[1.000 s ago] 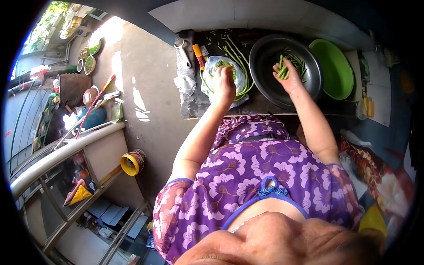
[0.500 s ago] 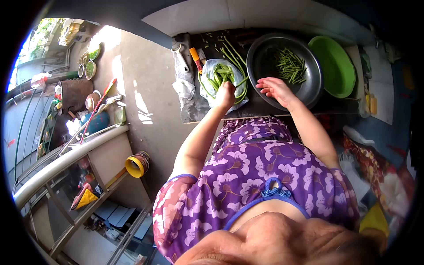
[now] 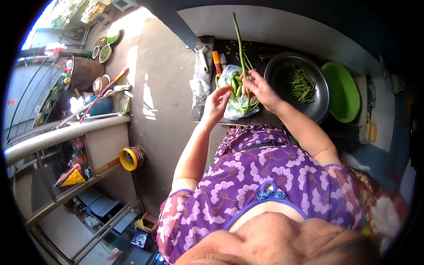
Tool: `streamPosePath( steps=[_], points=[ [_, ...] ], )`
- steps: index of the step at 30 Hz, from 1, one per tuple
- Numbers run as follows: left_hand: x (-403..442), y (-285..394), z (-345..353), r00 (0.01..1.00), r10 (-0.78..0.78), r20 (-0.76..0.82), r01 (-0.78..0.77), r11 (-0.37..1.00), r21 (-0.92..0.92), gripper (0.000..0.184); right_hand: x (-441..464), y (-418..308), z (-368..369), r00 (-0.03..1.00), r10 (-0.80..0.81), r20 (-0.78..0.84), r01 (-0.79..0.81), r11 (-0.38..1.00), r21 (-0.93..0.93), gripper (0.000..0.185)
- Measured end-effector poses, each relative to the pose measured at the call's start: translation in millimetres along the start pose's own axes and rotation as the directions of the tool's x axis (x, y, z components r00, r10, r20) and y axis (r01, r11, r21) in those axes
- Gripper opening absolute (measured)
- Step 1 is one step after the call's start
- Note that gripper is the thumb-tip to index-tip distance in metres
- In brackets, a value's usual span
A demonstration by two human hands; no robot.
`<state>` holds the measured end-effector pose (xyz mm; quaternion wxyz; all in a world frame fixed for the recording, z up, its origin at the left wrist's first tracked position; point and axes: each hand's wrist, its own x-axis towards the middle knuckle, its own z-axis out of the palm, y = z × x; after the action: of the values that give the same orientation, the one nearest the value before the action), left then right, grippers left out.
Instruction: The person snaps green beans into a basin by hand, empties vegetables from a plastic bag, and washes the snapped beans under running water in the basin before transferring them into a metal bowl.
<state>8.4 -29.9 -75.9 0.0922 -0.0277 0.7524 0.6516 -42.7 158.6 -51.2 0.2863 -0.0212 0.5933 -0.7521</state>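
Observation:
My right hand (image 3: pixel 261 92) pinches a long green bean (image 3: pixel 239 42), which points up and away over the counter. Beside the plastic bag is my left hand (image 3: pixel 217 104), loosely curved, fingers and thumb apart, with no bean visible in it. Between my hands the clear plastic bag (image 3: pixel 249 112) lies opened out, with more long green beans (image 3: pixel 236 85) heaped on it. Right of my hands stands a large dark metal basin (image 3: pixel 274 70). Short cut bean pieces (image 3: pixel 303 86) form a pile inside it.
A green plastic basin (image 3: pixel 341 90) stands right of the metal one. An orange-handled tool (image 3: pixel 216 59) and a white-handled peeler (image 3: pixel 202 59) lie at the counter's left. A crumpled white bag (image 3: pixel 200 88) is near them. A yellow bucket (image 3: pixel 129 159) stands on the floor.
My right hand has moved left from the metal basin to the beans and now holds a long bean raised. My left hand has drawn back from the heap and loosened. The view has shifted slightly.

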Motion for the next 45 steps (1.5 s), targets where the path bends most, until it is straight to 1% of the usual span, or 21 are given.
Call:
streamPosePath(
  steps=[2,5,10,12,13,14,16,17,18,19,20,22,28,31,32,34,35,36,38,42,45],
  points=[
    [21.7,31.8,-3.7,0.996,-0.078,-0.039,0.055,0.913,-0.404,0.03,-8.2,2.2,10.5,0.997,-0.036,0.075,0.049,0.984,-0.173,0.018],
    [34.7,69.9,-6.8,0.983,-0.038,-0.181,-0.085,0.778,-0.623,0.029,-29.4,-0.5,32.0,0.988,-0.135,0.075,0.154,0.875,-0.458,0.024],
    [27.9,72.5,-10.4,0.963,0.052,-0.263,-0.187,0.834,-0.519,0.029,-41.3,-10.9,30.2,0.983,-0.152,0.102,0.183,0.796,-0.577,0.027],
    [20.4,73.4,-6.9,0.966,0.131,-0.224,-0.213,0.895,-0.393,0.03,-37.8,-28.6,23.2,0.902,-0.431,0.029,0.339,0.664,-0.666,0.029],
    [15.9,76.9,-3.1,0.967,0.145,-0.21,-0.214,0.908,-0.36,0.029,-38.4,-48.2,19.1,0.896,-0.445,-0.017,0.331,0.691,-0.642,0.029],
    [12.9,74.8,1.2,0.965,0.154,-0.213,-0.213,0.933,-0.29,0.026,-37.8,-61.8,12.8,0.898,-0.434,-0.075,0.334,0.783,-0.525,0.024],
    [6.9,74.4,5.3,0.92,0.358,-0.162,-0.34,0.932,0.127,0.023,-41.5,-99.0,3.7,0.853,-0.517,-0.075,0.413,0.756,-0.508,0.023],
    [2.7,83.9,10.8,0.85,0.499,-0.169,-0.454,0.856,0.248,0.024,-44.1,-114.4,1.8,0.793,-0.608,-0.033,0.452,0.623,-0.638,0.022],
    [-0.5,87.3,12.9,0.847,0.517,-0.125,-0.446,0.818,0.363,0.022,-46.3,-127.7,1.9,0.73,-0.683,0.03,0.472,0.471,-0.745,0.022],
    [-1.5,86.5,16.8,0.823,0.558,-0.11,-0.473,0.779,0.411,0.021,-48.9,-138.7,2.9,0.664,-0.734,0.142,0.435,0.224,-0.872,0.018],
    [-2.9,86.2,19.8,0.797,0.597,-0.096,-0.496,0.737,0.459,0.021,-51.6,-147.4,0.5,0.658,-0.702,0.273,0.345,-0.04,-0.938,0.017],
    [-6.4,91.4,18.4,0.779,0.626,-0.049,-0.502,0.668,0.55,0.023,-55.7,-151.2,-1.9,0.697,-0.63,0.342,0.258,-0.225,-0.94,0.021],
    [-15.5,103.6,10.1,0.773,0.631,0.074,-0.507,0.543,0.669,0.026,-69.9,-158.0,2.6,0.778,-0.52,0.353,0.236,-0.277,-0.931,0.025],
    [-17.9,107.1,8.9,0.777,0.621,0.105,-0.521,0.54,0.661,0.027,-66.4,-150.5,-4.4,0.83,-0.472,0.298,0.225,-0.205,-0.952,0.025],
    [-17.5,105.4,8.8,0.788,0.608,0.094,-0.514,0.567,0.644,0.027,-63.2,-148.0,-7.9,0.879,-0.414,0.235,0.301,0.101,-0.948,0.028],
    [-15.4,96.9,9.0,0.811,0.58,0.076,-0.499,0.617,0.609,0.027,-52.5,-137.4,-18.5,0.954,-0.238,0.182,0.296,0.666,-0.685,0.034],
    [-15.1,92.8,9.9,0.806,0.588,0.065,-0.517,0.647,0.561,0.026,-40.3,-103.5,-31.8,0.961,-0.242,0.135,0.277,0.874,-0.4,0.041],
    [-14.3,88.7,11.8,0.802,0.596,0.052,-0.533,0.673,0.513,0.025,-40.7,-100.2,-26.1,0.958,-0.24,0.159,0.266,0.95,-0.164,0.042],
    [-15.6,87.4,16.0,0.803,0.595,0.021,-0.543,0.717,0.436,0.024,-46.4,-92.4,0.1,0.947,-0.246,0.208,0.171,0.931,0.323,0.044],
    [-17.5,87.4,23.5,0.796,0.606,0.006,-0.552,0.72,0.421,0.021,-47.4,-87.9,25.3,0.921,-0.26,0.291,-0.004,0.738,0.674,0.045],
    [-18.9,83.2,26.0,0.802,0.595,0.046,-0.55,0.707,0.445,0.019,-54.7,-111.5,26.1,0.872,-0.393,0.291,-0.001,0.593,0.805,0.045]
  ],
)
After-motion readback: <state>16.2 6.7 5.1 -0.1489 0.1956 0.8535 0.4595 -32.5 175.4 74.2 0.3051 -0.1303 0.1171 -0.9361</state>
